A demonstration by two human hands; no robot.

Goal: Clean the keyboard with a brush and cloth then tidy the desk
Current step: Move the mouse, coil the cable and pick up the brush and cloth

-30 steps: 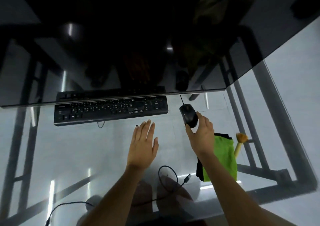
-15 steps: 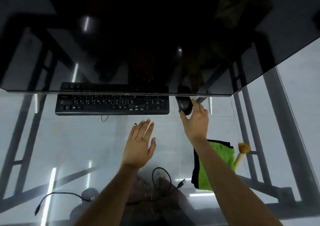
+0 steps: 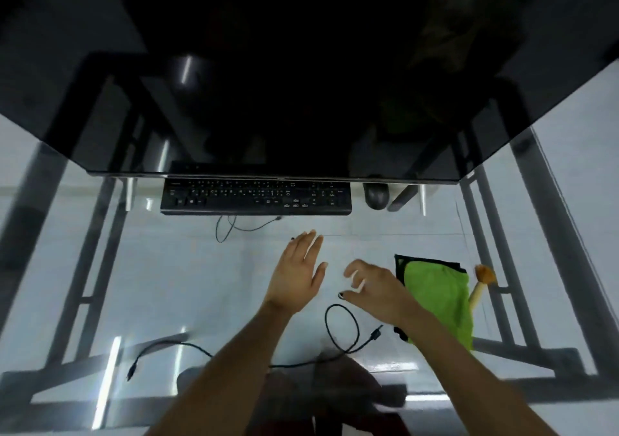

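Two bare hands hover over a glass desk point(image 3: 160, 268) beneath the dark edge of a large monitor point(image 3: 301, 84). The left hand point(image 3: 298, 276) is spread flat, fingers together and extended, holding nothing, in front of the black keyboard point(image 3: 256, 198) that lies at the back of the desk, partly tucked under the monitor's lower edge. The right hand point(image 3: 376, 286) is empty too, its fingers loosely curled and apart, a dark-painted thumbnail visible, just left of a green cloth point(image 3: 442, 298) with a black border that lies on the right side of the desk. Beside the cloth's far edge rests a brush point(image 3: 480, 283) with a pale handle and an orange-brown tuft of bristles. A black mouse point(image 3: 376, 196) sits to the right of the keyboard, well apart from both hands. A thin black cable point(image 3: 341, 330) loops on the glass near the right wrist, ending in a small plug point(image 3: 375, 335), and a second plug point(image 3: 131, 370) lies near the front left of the desk. Through the glass, the desk's metal frame point(image 3: 549, 268) and a pale tiled floor point(image 3: 586, 167) are visible.
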